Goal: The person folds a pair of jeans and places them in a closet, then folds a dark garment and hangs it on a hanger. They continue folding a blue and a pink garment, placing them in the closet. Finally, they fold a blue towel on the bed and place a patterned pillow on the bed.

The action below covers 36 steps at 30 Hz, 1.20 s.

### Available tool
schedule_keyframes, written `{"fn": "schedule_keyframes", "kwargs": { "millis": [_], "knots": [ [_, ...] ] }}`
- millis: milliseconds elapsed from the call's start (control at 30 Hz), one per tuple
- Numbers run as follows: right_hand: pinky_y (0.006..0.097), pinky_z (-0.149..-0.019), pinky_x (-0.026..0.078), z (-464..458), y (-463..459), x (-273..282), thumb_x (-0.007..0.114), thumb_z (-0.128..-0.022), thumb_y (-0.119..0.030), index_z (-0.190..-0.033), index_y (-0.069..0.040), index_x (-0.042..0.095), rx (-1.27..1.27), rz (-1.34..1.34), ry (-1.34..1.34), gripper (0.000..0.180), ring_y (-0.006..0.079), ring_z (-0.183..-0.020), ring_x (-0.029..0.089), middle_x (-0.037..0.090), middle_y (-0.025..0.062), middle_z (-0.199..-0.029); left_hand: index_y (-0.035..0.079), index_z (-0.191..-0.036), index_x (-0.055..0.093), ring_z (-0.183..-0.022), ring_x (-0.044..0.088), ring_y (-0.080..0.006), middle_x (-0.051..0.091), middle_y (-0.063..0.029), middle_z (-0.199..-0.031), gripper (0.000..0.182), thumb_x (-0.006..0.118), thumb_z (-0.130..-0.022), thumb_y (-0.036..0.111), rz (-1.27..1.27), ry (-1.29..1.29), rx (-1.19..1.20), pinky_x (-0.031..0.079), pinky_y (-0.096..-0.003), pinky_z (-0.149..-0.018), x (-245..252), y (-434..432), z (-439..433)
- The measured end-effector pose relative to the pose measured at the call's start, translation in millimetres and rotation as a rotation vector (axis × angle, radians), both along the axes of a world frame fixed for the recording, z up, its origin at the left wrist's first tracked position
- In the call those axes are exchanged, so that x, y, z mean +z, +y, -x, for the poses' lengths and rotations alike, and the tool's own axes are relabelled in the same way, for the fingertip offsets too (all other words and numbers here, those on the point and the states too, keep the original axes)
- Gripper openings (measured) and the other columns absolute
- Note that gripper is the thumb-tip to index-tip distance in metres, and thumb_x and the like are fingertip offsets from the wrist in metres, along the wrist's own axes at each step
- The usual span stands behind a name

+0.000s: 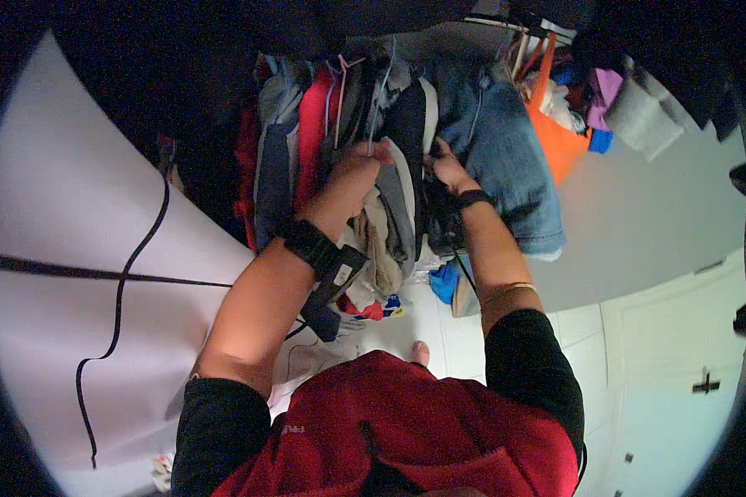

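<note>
A row of clothes on hangers hangs before me. My left hand (365, 163) reaches in among them, its blurred fingertips at the upper edge of a grey garment with a pale border (398, 205). Just above that hand is a light blue hanger (380, 93); whether the fingers hold it or the cloth is unclear. To its right, my right hand (449, 166) has its fingers curled on a dark garment (438, 202), beside a blue denim garment (516, 168). A red garment (313, 130) and a dark blue-grey one (275, 180) hang left of my hands.
An orange bag (556, 140) hangs at the right, near a grey cloth (643, 115). Below the row is pale clothing (373, 248). A black device with a label (339, 279) is by my left forearm. At left, a black cord (142, 245) crosses a white surface (68, 186).
</note>
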State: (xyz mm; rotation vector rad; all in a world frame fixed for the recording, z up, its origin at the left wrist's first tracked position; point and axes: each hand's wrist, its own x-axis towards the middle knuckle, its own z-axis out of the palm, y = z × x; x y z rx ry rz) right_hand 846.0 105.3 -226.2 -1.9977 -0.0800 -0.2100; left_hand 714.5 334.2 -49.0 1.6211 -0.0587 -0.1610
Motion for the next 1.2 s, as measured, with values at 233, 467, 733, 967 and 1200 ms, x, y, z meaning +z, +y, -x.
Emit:
{"fn": "schedule_keyframes", "kwargs": {
  "millis": [233, 467, 733, 967, 1200],
  "knots": [
    [0.0364, -0.089, 0.042, -17.1, -63.2, -8.9, 0.054, -0.091, -0.028, -0.146, -0.012, 0.012, 0.055, 0.312, 0.221, 0.071, 0.0326, -0.109, 0.053, 0.051, 0.0176, -0.128, 0.006, -0.092, 0.066, -0.077, 0.052, -0.0117, 0.064, -0.0032, -0.092, 0.02, 0.046, -0.091, 0.01, 0.092, -0.152, 0.205, 0.041, -0.0247, -0.07, -1.4, 17.6, 9.5],
    [0.0351, -0.093, 0.041, 39.4, 15.7, 39.6, 0.053, -0.092, -0.019, -0.145, -0.008, 0.018, 0.366, -0.137, 0.374, 0.064, 0.0295, -0.11, 0.051, 0.049, 0.0158, -0.13, 0.004, -0.079, 0.058, -0.083, 0.054, -0.0123, 0.065, -0.0062, -0.101, 0.018, 0.041, -0.086, 0.001, 0.091, -0.175, 0.28, 0.042, -0.0251, -0.077, 13.6, -8.3, 32.5],
    [0.0346, -0.095, 0.039, -2.1, 88.0, 37.3, 0.051, -0.093, -0.023, -0.143, -0.008, 0.024, 0.424, -0.354, 0.392, 0.059, 0.0256, -0.116, 0.047, 0.047, 0.0143, -0.133, 0.005, -0.072, 0.049, -0.086, 0.052, -0.0145, 0.065, -0.0075, -0.095, 0.016, 0.039, -0.075, -0.008, 0.132, -0.154, 0.306, 0.039, -0.0268, -0.072, -5.9, 2.0, 20.9],
    [0.0344, -0.096, 0.038, -43.6, 94.2, 20.9, 0.052, -0.092, -0.023, -0.141, -0.007, 0.027, 0.386, -0.446, 0.363, 0.057, 0.0248, -0.118, 0.046, 0.046, 0.0139, -0.133, 0.004, -0.068, 0.041, -0.086, 0.051, -0.0138, 0.063, -0.009, -0.097, 0.022, 0.036, -0.067, -0.018, 0.128, -0.312, 0.221, 0.035, -0.0245, -0.068, -21.5, 11.0, 13.9],
    [0.0343, -0.097, 0.037, -59.3, 87.7, 29.0, 0.052, -0.092, -0.023, -0.14, -0.006, 0.029, 0.359, -0.477, 0.341, 0.056, 0.024, -0.119, 0.045, 0.046, 0.0136, -0.134, 0.004, -0.07, 0.04, -0.091, 0.051, -0.012, 0.063, -0.0132, -0.104, 0.022, 0.037, -0.069, -0.018, -0.052, -0.378, 0.162, 0.039, -0.0242, -0.072, -3.7, 13.7, 29.8]
  ]
}}
